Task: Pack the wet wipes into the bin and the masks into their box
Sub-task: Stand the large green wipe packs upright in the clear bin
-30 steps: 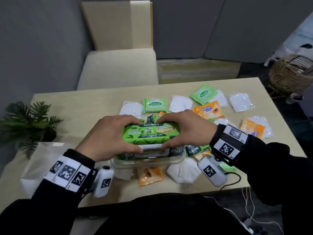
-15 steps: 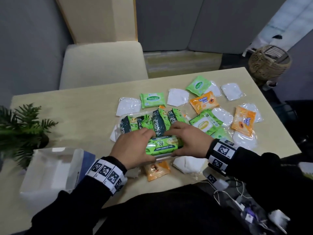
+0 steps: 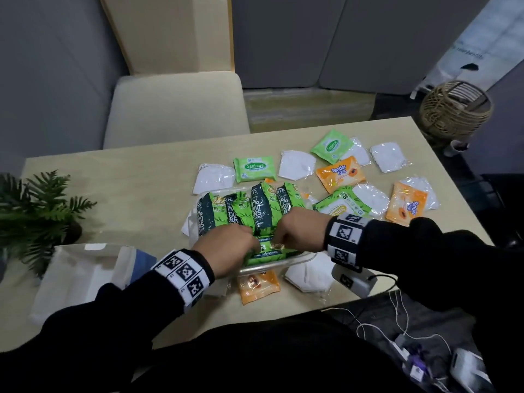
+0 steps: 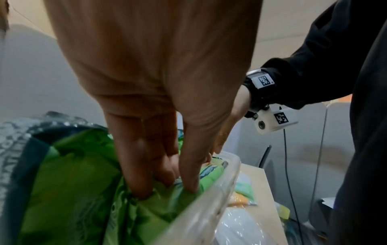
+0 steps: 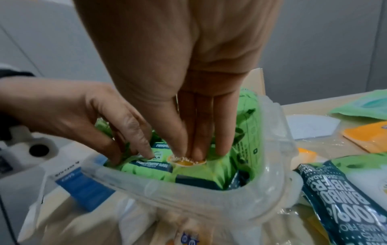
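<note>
A clear plastic bin [image 3: 286, 262] near the table's front edge holds several green wet wipe packs [image 3: 249, 211] standing on end. One more green pack [image 3: 269, 252] lies at the bin's near end. My left hand [image 3: 229, 248] and right hand [image 3: 297, 231] press down on it with straight fingers [image 5: 199, 149]; the left fingertips [image 4: 165, 182] dig in beside the rim [image 4: 209, 207]. White masks [image 3: 296, 165] in clear wrappers lie around the bin. A white and blue box [image 3: 85, 268] lies at the left.
Loose small green packs [image 3: 254, 168], orange packs [image 3: 340, 173] and a large green pack [image 3: 340, 207] lie right of the bin and beyond it. A potted plant [image 3: 37, 211] stands at the far left. A chair [image 3: 175, 106] is behind the table, and a wicker basket [image 3: 453, 109] is on the floor at right.
The green pack, held above the bin in both hands a second ago, has gone down into its near end. Both hands now push it from above.
</note>
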{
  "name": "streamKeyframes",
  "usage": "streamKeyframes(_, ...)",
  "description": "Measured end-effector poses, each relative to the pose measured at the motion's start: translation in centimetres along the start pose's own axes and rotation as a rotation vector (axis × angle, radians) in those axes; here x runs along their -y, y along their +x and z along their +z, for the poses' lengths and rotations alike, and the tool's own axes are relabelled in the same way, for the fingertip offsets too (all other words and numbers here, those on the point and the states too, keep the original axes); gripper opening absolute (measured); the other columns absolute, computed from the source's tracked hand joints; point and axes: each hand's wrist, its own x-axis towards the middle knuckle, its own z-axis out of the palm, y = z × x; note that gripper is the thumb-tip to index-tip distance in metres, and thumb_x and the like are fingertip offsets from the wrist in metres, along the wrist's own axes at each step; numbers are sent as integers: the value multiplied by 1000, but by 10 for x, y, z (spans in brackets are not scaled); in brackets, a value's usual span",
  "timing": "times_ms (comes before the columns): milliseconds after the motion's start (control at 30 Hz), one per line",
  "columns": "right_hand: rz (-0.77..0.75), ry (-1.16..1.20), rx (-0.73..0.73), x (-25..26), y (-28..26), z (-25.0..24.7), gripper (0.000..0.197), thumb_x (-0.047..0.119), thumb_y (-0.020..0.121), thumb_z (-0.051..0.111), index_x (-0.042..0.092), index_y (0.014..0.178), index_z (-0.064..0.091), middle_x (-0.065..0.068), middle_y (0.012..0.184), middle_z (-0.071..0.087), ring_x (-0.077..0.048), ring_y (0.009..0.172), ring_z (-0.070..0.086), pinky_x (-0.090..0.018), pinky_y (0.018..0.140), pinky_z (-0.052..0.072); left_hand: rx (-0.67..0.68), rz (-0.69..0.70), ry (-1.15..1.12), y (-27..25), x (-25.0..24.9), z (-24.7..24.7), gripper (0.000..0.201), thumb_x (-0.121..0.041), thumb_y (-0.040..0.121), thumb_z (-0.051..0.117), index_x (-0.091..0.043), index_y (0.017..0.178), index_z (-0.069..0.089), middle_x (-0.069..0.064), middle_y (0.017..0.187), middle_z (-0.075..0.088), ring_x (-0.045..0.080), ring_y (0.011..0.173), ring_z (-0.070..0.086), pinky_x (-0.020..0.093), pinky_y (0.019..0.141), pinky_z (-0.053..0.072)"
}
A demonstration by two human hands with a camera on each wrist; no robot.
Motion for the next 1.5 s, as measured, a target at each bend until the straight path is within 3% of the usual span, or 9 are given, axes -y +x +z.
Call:
streamKeyframes(167, -9, -161, 115, 9, 15, 7, 25, 11, 89, 71, 18, 113, 75, -4, 100, 75, -25, 90, 67, -30, 76, 51, 37, -16, 49, 12, -11, 15, 25, -13, 101, 53, -20, 122, 65, 5, 104, 67, 28, 95, 66, 38, 80, 54)
streamKeyframes(333, -81, -257, 219, 7, 15, 4, 29, 4, 95, 55, 15, 113, 75, 1, 74, 56, -29, 79, 57, -30, 69, 40, 138, -48, 28, 19, -9, 15, 17, -11, 99, 56, -17, 104, 71, 5, 88, 67, 27, 85, 68, 39, 81, 58)
streamKeyframes(433, -77, -349, 281, 17, 10, -4, 38, 4, 99, 53, 16, 132, 67, -6, 109, 71, -32, 104, 66, -28, 75, 42, 232, -23, 24, 18, -6, 1, 22, -8, 99, 54, -18, 103, 74, 3, 87, 67, 24, 83, 65, 34, 78, 56)
streamKeyframes(533, -58, -394, 286, 21, 0, -9, 49, 3, 101, 52, 24, 144, 60, -6, 139, 64, -29, 120, 63, -30, 83, 48, 280, -13, 66, 9, 0, -3, 35, -7, 100, 52, -25, 125, 68, 4, 117, 70, 24, 101, 64, 33, 84, 51)
streamKeyframes(633, -127, -429, 339, 9, -5, -11, 53, 3, 102, 49, 32, 145, 58, -3, 139, 63, -29, 120, 61, -27, 80, 41, 431, 33, 208, 0, 3, 2, 37, -4, 98, 52, -19, 128, 67, 6, 124, 66, 28, 110, 65, 41, 95, 56)
streamKeyframes(1000, -88, -445, 527, 9, 13, -8, 54, 6, 101, 48, 31, 149, 53, -2, 142, 60, -29, 124, 58, -28, 91, 43, 647, 17, 267, 12, -5, -17, 38, -5, 103, 47, -10, 139, 57, 12, 127, 66, 32, 108, 62, 32, 81, 45)
streamKeyframes(1200, -53, -485, 498, 13, 1, -8, 56, 4, 103, 44, 27, 154, 47, -4, 155, 50, -30, 136, 50, -34, 107, 41, 682, 33, 340, 9, -13, -23, 33, -4, 102, 46, -5, 130, 62, 16, 122, 67, 34, 101, 61, 36, 81, 47)
streamKeyframes(1333, -37, -488, 479, 7, -14, -7, 50, 5, 101, 45, 18, 148, 54, -10, 143, 60, -32, 127, 57, -32, 89, 44, 656, -29, 327, 4, -18, -27, 30, -6, 103, 45, -3, 125, 65, 14, 115, 68, 28, 90, 55, 35, 76, 45)
streamKeyframes(1500, 28, 152, 186, -18, -44, -23, 37, 12, 99, 60, 23, 133, 70, 0, 119, 76, -14, 101, 68, -26, 85, 51, 469, -32, 14, 13, -10, -50, 53, -7, 97, 50, -25, 147, 55, 1, 132, 67, 22, 117, 63, 37, 100, 52)
